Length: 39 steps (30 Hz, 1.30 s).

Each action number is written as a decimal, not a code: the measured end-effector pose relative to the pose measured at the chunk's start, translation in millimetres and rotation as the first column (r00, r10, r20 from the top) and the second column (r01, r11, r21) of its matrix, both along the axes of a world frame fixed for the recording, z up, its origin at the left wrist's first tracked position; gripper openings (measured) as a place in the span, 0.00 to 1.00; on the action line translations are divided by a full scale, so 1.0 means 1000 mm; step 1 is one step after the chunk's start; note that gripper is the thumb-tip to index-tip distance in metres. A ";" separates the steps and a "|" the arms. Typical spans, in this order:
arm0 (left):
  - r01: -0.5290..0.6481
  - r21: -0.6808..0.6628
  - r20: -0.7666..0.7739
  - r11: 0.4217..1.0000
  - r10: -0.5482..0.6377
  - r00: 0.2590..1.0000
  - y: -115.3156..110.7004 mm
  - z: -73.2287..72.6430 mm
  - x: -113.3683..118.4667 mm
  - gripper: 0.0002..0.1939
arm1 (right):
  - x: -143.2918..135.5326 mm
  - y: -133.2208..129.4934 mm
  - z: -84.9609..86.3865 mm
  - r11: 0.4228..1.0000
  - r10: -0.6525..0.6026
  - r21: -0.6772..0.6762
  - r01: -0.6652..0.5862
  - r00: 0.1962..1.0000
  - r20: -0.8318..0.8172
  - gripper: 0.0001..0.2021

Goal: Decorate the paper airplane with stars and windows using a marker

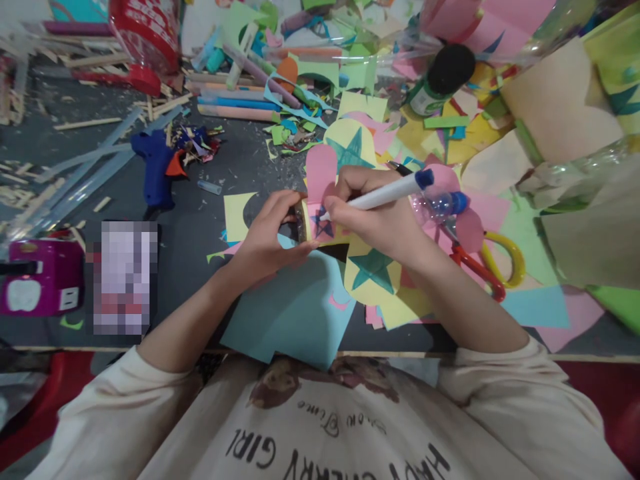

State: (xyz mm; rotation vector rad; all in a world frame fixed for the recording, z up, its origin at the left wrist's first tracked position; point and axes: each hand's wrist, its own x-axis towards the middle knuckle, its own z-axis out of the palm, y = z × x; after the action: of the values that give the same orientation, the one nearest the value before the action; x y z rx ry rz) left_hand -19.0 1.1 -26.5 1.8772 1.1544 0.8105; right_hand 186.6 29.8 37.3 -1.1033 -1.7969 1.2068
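Noted: dark grey bench [193, 217], spanning the view from side to side, marked with pale specks and smears toward the middle. Finished along the near side with a thin, pale, straight edge [575, 358]. Observed below bench level: red furniture [60, 393] at lower left, red surface [617, 407] at lower right; type not identifiable. Lit softly and rather dimly.

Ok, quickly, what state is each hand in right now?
Left hand: closed, holding a small pink star-marked piece.
Right hand: closed, holding a white marker.
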 end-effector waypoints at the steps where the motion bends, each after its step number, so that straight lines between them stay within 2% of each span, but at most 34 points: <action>1: -0.003 -0.010 -0.010 1.000 0.003 1.000 0.000 0.001 0.000 0.31 | 0.000 0.000 0.000 1.000 -0.003 -0.001 0.003 1.000 -0.004 0.18; 14: 0.001 -0.010 -0.002 1.000 -0.001 1.000 0.000 0.004 0.001 0.27 | 0.000 0.001 -0.003 1.000 0.008 0.001 -0.008 0.999 -0.035 0.16; 25: -0.016 -0.045 -0.041 0.999 0.014 0.999 -0.001 0.004 0.000 0.30 | 0.001 0.002 -0.002 1.000 -0.009 0.004 0.009 1.000 -0.012 0.16; 36: -0.013 -0.056 -0.024 0.998 0.012 1.000 0.001 0.002 0.000 0.31 | 0.001 0.002 0.000 1.000 0.026 -0.015 -0.027 0.999 -0.022 0.19; 39: -0.020 -0.069 -0.031 0.997 0.018 0.999 0.001 0.005 0.000 0.31 | 0.002 0.002 0.002 0.999 -0.047 0.014 0.049 0.996 -0.080 0.19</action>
State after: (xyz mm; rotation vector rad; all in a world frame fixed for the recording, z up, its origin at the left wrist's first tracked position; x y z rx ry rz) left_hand -18.8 1.8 -21.9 1.8295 1.2062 0.7450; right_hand 188.2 32.1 39.2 -1.0686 -1.7083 1.1891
